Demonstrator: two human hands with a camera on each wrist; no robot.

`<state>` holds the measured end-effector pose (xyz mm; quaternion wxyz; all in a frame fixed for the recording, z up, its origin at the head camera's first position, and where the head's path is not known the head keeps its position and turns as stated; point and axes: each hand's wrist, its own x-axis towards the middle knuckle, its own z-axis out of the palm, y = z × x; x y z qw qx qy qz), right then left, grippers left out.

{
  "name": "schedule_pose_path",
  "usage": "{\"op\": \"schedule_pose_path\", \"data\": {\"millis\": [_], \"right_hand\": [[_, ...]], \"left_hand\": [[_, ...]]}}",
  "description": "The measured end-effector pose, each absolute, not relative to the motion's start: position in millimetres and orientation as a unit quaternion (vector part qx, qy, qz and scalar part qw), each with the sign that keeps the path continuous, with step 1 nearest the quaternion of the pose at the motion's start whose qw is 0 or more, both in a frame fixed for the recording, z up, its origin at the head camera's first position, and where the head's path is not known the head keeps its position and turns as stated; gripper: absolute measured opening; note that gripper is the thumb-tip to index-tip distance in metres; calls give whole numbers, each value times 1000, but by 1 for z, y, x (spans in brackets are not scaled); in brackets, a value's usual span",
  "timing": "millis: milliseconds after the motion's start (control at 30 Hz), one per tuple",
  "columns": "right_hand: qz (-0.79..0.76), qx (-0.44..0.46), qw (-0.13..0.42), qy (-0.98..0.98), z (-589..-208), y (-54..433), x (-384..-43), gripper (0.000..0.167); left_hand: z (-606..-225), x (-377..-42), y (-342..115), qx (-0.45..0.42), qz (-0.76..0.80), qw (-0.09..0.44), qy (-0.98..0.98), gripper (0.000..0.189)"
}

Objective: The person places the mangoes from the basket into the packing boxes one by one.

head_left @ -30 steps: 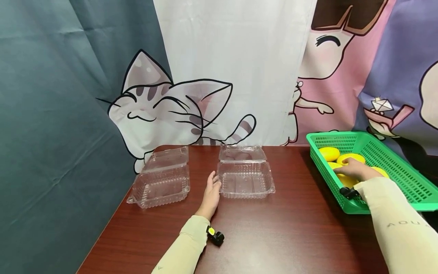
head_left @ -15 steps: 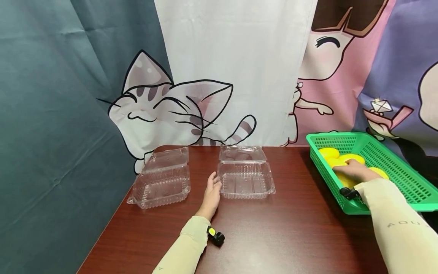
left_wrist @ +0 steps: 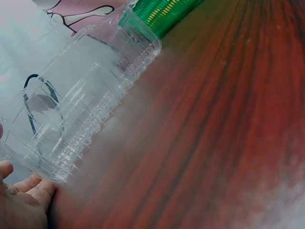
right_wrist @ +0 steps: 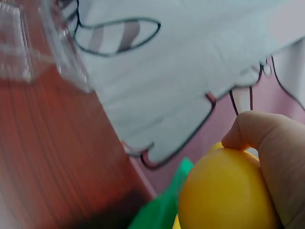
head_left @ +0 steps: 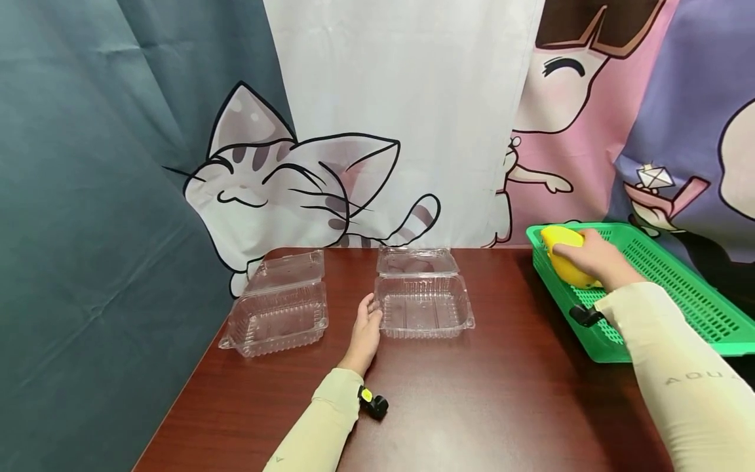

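Observation:
My right hand (head_left: 596, 257) grips a smooth yellow oval fruit (head_left: 561, 259), raised over the left side of the green basket (head_left: 610, 354). In the right wrist view, the thumb (right_wrist: 245, 131) presses on the rounded top of the yellow fruit (right_wrist: 224, 191), and bits of yellow show behind and below it. My left hand (head_left: 364, 335) lies on the table with fingers extended against the left side of a clear plastic clamshell box (head_left: 425, 331). The left wrist view has those fingertips (left_wrist: 43, 191) at the lower corner of the clear box (left_wrist: 90, 114). Its lid stands open at the back.
Another clear clamshell box (head_left: 277, 344), also with its lid raised, stands at the left near the table's edge. Behind the brown wooden table (head_left: 472, 406) hangs a printed curtain (head_left: 413, 98). The green basket is at the table's right.
My right hand has risen from among the fruit in the basket and moved a little left, lifting yellow fruit with it. The left hand and both boxes stay put.

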<state>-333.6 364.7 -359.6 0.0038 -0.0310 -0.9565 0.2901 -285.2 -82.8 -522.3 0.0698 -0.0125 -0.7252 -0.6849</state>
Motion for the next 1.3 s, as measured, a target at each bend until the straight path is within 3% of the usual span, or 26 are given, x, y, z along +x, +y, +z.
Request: {"op": "schedule_pose_path", "data": {"millis": [400,667,967,1300], "right_hand": [[263,42,5,-964,-351,269,-341,92],[287,72,-22,-955,-368,194,-344,83],[334,84,-57,-937,-407,137,-343,83],[339,101,-60,-934,-440,96,-336,78]], "left_hand": [[-485,-260,-86,-28,-679,61,-731,50],[-524,-289,-87,-17,-673,70,-737,51],[-526,-285,-82,-16,-669,79,-739,50],[-526,-286,-84,-19,-660,72,-747,49]]}}
